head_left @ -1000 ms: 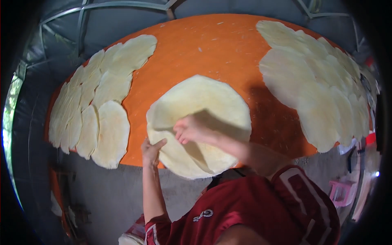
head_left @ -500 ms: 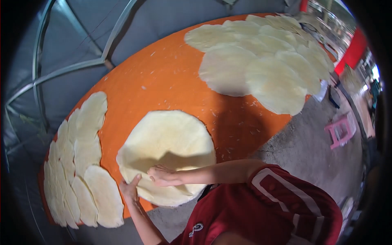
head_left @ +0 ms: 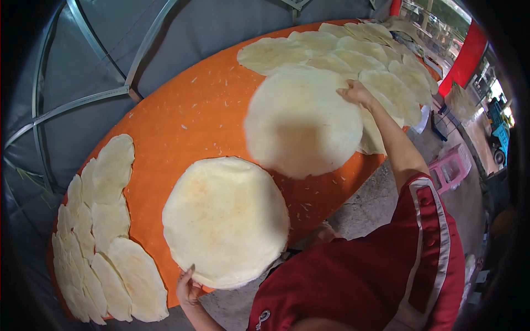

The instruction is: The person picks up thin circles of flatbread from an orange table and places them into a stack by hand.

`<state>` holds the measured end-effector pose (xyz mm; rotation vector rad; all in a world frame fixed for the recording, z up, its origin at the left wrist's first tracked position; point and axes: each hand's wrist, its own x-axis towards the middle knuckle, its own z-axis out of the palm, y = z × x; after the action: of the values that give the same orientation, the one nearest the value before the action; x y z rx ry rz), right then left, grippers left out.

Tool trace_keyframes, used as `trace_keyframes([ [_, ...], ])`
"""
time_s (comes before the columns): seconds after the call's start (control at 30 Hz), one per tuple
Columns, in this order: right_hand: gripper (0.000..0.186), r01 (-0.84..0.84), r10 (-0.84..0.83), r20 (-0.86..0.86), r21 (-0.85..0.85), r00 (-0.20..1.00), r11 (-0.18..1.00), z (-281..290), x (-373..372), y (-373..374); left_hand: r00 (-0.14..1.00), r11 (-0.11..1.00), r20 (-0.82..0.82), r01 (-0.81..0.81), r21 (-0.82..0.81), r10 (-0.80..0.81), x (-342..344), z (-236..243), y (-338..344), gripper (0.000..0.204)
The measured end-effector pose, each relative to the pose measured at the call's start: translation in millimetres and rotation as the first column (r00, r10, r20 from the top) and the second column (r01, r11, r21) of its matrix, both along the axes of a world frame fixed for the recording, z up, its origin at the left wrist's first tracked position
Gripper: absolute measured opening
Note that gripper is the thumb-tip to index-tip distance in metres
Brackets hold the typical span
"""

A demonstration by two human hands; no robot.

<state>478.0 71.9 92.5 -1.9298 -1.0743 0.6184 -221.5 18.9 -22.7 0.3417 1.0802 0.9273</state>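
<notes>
My right hand (head_left: 356, 94) grips the upper right edge of a thin, pale, round dough sheet (head_left: 301, 124), which is raised over the orange table surface (head_left: 210, 102) toward the right-hand group of sheets. The sheet is slightly blurred. My left hand (head_left: 187, 284) pinches the lower left edge of a round pile of similar sheets (head_left: 223, 218), its thumb on top. The pile lies flat at the table's near edge, with a shadow on its right part.
Overlapping sheets (head_left: 113, 218) cover the left end, and more (head_left: 395, 88) lie at the right. A grey wall with metal framing (head_left: 83, 66) borders the far side. A pink plastic stool (head_left: 447, 168) stands on the concrete floor (head_left: 356, 190), right of the table, near clutter and a red panel (head_left: 464, 60).
My right hand has gone from the pile up to the right, carrying one sheet off it. The view has swung right. My left hand remains at the pile's edge.
</notes>
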Motion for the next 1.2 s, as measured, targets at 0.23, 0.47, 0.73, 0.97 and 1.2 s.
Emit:
trace_keyframes([
  [0.23,0.067,-0.475,0.469,0.270,-0.047,0.841,0.879,-37.5,-237.6,25.3,0.984,0.925,-0.172,0.036,0.379,0.033,40.4,80.3,-36.1,0.064],
  [0.47,0.112,-0.871,0.892,-0.067,0.197,0.446,0.450,-29.7,-428.3,-42.6,0.943,0.890,-0.329,0.100,0.445,0.058,90.7,104.1,4.5,0.056],
  [0.73,0.093,-0.846,0.821,-0.433,0.207,0.372,0.492,-41.5,-423.0,-35.0,0.954,0.895,-0.291,0.068,0.440,0.070,87.3,93.0,-1.0,0.054],
  [0.97,0.081,-0.839,0.868,-0.278,0.258,0.411,0.480,-46.7,-429.5,-51.4,0.951,0.895,-0.293,0.043,0.444,0.100,94.3,88.9,-1.1,0.058],
  [1.2,0.071,-0.910,0.906,-0.365,0.261,0.216,0.322,-41.8,-416.1,-46.3,0.963,0.908,-0.238,-0.015,0.419,0.125,102.9,90.4,-8.8,0.059],
])
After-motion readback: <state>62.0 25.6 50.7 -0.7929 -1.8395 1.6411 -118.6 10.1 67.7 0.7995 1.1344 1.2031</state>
